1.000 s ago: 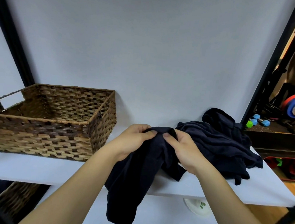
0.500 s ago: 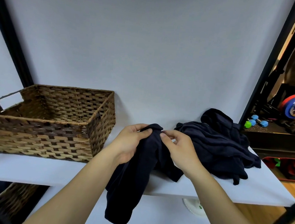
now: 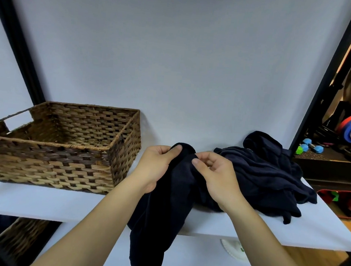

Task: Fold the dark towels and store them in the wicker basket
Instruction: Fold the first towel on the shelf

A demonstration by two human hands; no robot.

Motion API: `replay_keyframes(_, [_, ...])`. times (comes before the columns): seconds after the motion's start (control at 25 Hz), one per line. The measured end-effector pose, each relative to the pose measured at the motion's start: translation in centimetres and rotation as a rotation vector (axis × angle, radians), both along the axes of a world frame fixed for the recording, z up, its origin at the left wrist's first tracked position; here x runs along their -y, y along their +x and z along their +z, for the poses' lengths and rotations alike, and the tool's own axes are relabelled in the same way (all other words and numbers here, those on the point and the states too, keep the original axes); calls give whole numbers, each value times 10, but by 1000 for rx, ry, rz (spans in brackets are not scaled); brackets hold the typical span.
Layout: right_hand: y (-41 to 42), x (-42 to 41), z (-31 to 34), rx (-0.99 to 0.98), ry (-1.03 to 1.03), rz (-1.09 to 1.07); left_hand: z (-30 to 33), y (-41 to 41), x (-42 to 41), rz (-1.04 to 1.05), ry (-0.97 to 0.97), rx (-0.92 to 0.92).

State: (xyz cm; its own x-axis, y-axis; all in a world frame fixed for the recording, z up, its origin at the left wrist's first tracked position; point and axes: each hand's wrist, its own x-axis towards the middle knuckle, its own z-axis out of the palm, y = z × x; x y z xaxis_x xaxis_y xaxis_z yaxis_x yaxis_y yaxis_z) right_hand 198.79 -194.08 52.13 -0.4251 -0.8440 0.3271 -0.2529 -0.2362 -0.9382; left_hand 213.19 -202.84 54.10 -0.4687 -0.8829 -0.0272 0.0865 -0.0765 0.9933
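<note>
Now both hands [image 3: 157, 165] pinch dark towel [image 3: 163, 216].

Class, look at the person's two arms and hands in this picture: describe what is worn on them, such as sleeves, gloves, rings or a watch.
Both forearms are bare as far as the frame shows; no sleeves or cuffs appear. The left hand and right hand wear no gloves. No watch or bracelet shows at either wrist, and no ring is plainly visible.

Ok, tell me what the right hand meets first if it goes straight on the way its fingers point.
The right hand points left, fingertips already on the held dark towel. Past that fold comes the left hand, close by; depth between them is unclear.
</note>
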Motion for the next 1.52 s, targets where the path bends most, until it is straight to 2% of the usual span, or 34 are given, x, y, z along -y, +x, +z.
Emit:
replay_keyframes(0.16, [5, 2, 6, -113, -76, -10, 12, 2, -8, -1, -167, 10])
replay_keyframes(0.36, [9, 4, 14, -93, -156, -46, 18, 7, -17, -94, -277, 53])
replay_keyframes(0.64, [15, 10, 19, -43, -142, -89, 14, 10, -15, -77, -507, 189])
replay_keyframes(0.68, [15, 11, 18, -15, -134, -86, 13, 10, -15, -82, -492, 178])
replay_keyframes(0.84, [12, 9, 19, 25, -111, -37, 15, 10, -18, -144, -235, 10])
replay_keyframes(1.08, [12, 4, 19, 39, -128, 29, 21, 8, -13, -148, -131, -93])
replay_keyframes(1.28, [11, -1, 20, 38, -180, 116, 23, 11, -12, -150, -415, -40])
replay_keyframes(1.52, [14, -1, 22, 171, -175, 209, 23, 14, -12, -88, -589, -7])
